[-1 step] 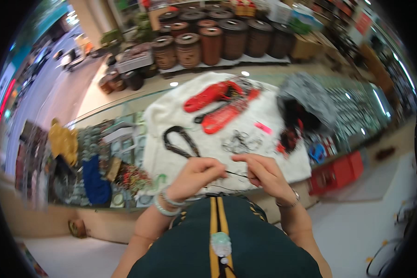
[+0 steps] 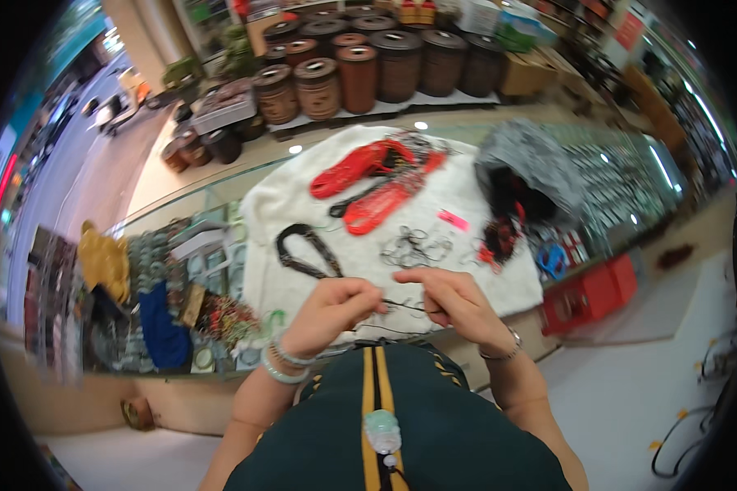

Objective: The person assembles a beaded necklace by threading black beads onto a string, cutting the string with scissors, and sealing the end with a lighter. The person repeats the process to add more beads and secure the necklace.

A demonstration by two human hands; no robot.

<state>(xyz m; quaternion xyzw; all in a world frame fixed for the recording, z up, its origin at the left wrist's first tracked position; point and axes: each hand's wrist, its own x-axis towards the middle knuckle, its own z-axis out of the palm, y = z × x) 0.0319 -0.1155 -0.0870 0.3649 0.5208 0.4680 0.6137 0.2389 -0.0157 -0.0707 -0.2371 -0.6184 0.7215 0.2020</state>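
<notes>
My left hand (image 2: 336, 313) and my right hand (image 2: 460, 308) are closed in pinches, holding a thin black cord (image 2: 404, 305) stretched between them. My right index finger sticks out to the left above the cord. Both hands hover over the near edge of a white cloth (image 2: 264, 200). Just beyond my left hand lies a looped bundle of black cord (image 2: 291, 255). A tangle of thin dark cords (image 2: 418, 248) sits past my right hand. Farther back are a red cord bundle (image 2: 354, 169) and a second red cord bundle (image 2: 385, 214), near a small pink tag (image 2: 452, 219).
A grey plastic bag (image 2: 536, 159) stands open on the right, red and black cords (image 2: 502, 241) beside it. The glass counter carries a blue pouch (image 2: 164, 327), a yellow figurine (image 2: 104, 258) and beaded strings (image 2: 228, 319). A red box (image 2: 590, 299) juts out at right.
The whole scene has shifted slightly left in the view and looks sharper. Both hands keep nearly the same pose on the black cord.
</notes>
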